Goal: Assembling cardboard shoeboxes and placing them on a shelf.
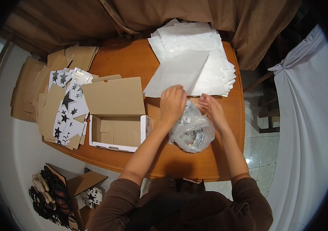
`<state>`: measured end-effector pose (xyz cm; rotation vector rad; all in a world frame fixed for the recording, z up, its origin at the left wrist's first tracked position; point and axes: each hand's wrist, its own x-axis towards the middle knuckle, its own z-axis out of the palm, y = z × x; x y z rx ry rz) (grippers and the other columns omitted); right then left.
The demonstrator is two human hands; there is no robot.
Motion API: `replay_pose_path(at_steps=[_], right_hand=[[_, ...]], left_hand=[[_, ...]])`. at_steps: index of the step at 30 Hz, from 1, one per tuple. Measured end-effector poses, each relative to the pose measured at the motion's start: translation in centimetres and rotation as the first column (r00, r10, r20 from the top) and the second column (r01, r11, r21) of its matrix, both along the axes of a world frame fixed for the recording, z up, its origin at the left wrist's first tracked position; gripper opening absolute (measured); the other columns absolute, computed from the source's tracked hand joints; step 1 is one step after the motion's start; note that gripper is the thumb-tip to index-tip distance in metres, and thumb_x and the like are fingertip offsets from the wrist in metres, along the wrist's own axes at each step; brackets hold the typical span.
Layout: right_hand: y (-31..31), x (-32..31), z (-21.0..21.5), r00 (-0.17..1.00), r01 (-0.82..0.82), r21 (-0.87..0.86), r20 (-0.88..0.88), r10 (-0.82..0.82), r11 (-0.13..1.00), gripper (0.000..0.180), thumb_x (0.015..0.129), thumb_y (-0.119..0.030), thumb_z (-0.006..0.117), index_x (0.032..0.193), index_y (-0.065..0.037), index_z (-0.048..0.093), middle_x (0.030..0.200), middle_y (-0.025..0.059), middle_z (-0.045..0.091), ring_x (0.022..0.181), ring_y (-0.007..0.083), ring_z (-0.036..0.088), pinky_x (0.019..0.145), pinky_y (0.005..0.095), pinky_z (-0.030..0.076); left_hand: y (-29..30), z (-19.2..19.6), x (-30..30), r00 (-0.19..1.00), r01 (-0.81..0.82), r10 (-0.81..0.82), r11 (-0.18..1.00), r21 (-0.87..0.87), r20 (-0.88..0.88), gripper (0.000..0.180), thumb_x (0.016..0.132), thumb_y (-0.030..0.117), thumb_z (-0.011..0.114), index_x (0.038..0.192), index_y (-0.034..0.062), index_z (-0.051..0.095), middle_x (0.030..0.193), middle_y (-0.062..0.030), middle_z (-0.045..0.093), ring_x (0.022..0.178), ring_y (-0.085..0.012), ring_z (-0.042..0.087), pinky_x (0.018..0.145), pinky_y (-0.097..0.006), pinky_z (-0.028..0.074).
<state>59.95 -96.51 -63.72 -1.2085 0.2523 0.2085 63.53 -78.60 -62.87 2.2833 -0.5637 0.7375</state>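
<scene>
My left hand (173,101) is closed over the top of a clear plastic bag (193,133) full of small silvery packets, which rests on the wooden table (133,61). My right hand (211,107) touches the bag's upper right side with fingers spread. Just beyond both hands lies a loose white paper sheet (179,73), in front of a stack of white paper sheets (206,46). An open cardboard box (118,131) with a white rim, lid raised, stands left of my left forearm.
Flat cardboard box blanks with black star print (66,107) are piled at the table's left end. A carton (83,184) and dark items sit on the floor at lower left. Brown curtain hangs behind; white cloth (306,115) drapes at right.
</scene>
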Motion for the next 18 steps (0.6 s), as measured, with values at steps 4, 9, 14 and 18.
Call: replay_pose_path(at_steps=[4, 9, 14, 18], right_hand=[[1.2, 2.5, -1.0, 0.998, 0.022, 0.281, -0.068, -0.003, 0.959, 0.043, 0.091, -0.023, 0.057, 0.123, 0.002, 0.045, 0.113, 0.0112, 0.056, 0.106, 0.0198, 0.054, 0.092, 0.0327, 0.044], [2.7, 3.8, -0.3, 0.989, 0.138, 0.306, -0.097, -0.114, 0.942, 0.039, 0.089, 0.001, 0.044, 0.128, 0.004, 0.042, 0.118, 0.0162, 0.055, 0.1, 0.0233, 0.058, 0.086, 0.0339, 0.051], [5.0, 2.3, 4.8, 0.993, 0.065, 0.2, 0.079, -0.082, 0.978, 0.042, 0.09, -0.002, 0.046, 0.131, 0.0, 0.04, 0.125, 0.0158, 0.052, 0.106, 0.0225, 0.055, 0.092, 0.0323, 0.048], [7.1, 1.3, 4.4, 0.973, 0.201, -0.482, 0.199, -0.116, 0.853, 0.062, 0.08, -0.012, 0.064, 0.136, -0.012, 0.037, 0.126, 0.0207, 0.046, 0.111, 0.0278, 0.05, 0.087, 0.0364, 0.05]], left_hand=[[-0.6, -0.5, -6.2, 0.978, 0.206, -0.206, 0.978, 0.03, 0.02, 0.015, 0.077, 0.009, 0.063, 0.089, 0.0015, 0.057, 0.098, -0.0109, 0.061, 0.095, -0.0277, 0.057, 0.083, -0.039, 0.044], [1.3, 0.0, -11.4, 0.936, 0.347, -0.351, 0.932, 0.102, 0.027, 0.017, 0.076, 0.009, 0.064, 0.09, 0.0034, 0.057, 0.1, -0.0081, 0.061, 0.096, -0.0248, 0.058, 0.086, -0.039, 0.044], [5.6, 0.5, -12.8, 0.928, 0.363, -0.37, 0.924, 0.117, 0.049, 0.015, 0.076, 0.008, 0.064, 0.089, 0.0042, 0.057, 0.097, -0.0056, 0.062, 0.093, -0.0234, 0.059, 0.084, -0.038, 0.045], [8.0, 2.3, -12.6, 0.96, 0.279, -0.277, 0.959, -0.044, 0.051, 0.013, 0.078, 0.007, 0.062, 0.09, 0.0036, 0.057, 0.094, -0.0077, 0.061, 0.087, -0.0258, 0.058, 0.077, -0.037, 0.045]])
